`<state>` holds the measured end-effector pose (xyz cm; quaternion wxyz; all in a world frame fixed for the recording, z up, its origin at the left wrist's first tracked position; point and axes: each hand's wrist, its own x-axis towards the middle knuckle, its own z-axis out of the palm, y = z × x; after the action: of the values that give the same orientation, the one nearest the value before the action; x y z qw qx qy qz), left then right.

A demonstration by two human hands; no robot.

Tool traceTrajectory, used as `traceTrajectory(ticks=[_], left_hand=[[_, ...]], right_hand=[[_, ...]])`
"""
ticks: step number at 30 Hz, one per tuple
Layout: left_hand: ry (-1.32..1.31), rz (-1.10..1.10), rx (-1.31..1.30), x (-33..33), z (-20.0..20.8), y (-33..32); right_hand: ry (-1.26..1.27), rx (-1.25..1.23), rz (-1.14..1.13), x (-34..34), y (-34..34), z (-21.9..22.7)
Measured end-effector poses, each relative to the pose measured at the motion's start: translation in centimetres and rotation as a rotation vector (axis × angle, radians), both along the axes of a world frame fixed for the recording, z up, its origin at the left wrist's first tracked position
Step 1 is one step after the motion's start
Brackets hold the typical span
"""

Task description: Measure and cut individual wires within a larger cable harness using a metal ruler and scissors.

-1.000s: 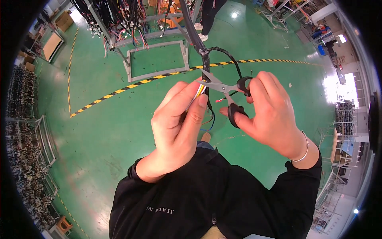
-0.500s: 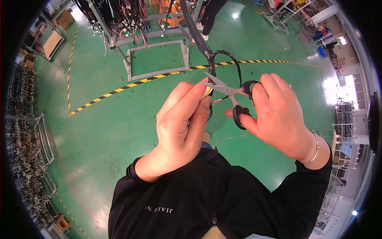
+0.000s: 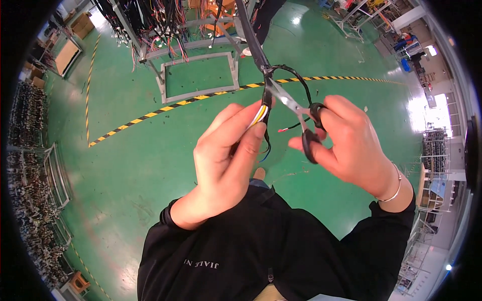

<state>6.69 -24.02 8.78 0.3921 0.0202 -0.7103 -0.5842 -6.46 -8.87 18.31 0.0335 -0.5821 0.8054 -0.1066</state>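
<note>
A thick black-wrapped wire harness (image 3: 254, 47) comes down from the top centre and splits into thinner branches. My left hand (image 3: 226, 155) is closed around one branch, pinching white and yellow wires (image 3: 260, 115) between thumb and fingers. In my right hand (image 3: 351, 140) is a pair of scissors (image 3: 291, 104) with black handles, thumb and fingers through the loops. The blades lie close together, slightly blurred, and their tips reach the harness just below the branching point. A thin black branch (image 3: 304, 85) loops to the right, and a red-tipped wire end (image 3: 282, 130) hangs beside the scissors.
A grey metal frame (image 3: 201, 94) stands ahead on the green floor, with bundles of hanging wires (image 3: 165, 25) above it. Another person's dark-clothed leg (image 3: 266, 20) is behind the harness. Yellow-black tape (image 3: 175, 104) crosses the floor. Racks (image 3: 37, 190) line the left side.
The scissor blades have swung from spread to nearly together, with tips moving up along the harness. My right hand shifted slightly right; my left hand still grips the wires, more of which show.
</note>
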Motion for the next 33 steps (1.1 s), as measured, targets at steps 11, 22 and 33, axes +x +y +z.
traceTrajectory(ticks=[11, 22, 33], left_hand=[[-0.062, -0.301, 0.724, -0.1, 0.3, -0.2], [-0.313, -0.011, 0.227, 0.3, 0.3, -0.3], [-0.118, -0.095, -0.108, 0.7, 0.4, -1.9]], right_hand=[[-1.317, -0.775, -0.281, 4.6, -2.9, -8.0], [-1.073, -0.467, -0.246, 1.5, -1.9, -6.8], [-0.975, -0.614, -0.074, 0.4, -0.9, -4.2]])
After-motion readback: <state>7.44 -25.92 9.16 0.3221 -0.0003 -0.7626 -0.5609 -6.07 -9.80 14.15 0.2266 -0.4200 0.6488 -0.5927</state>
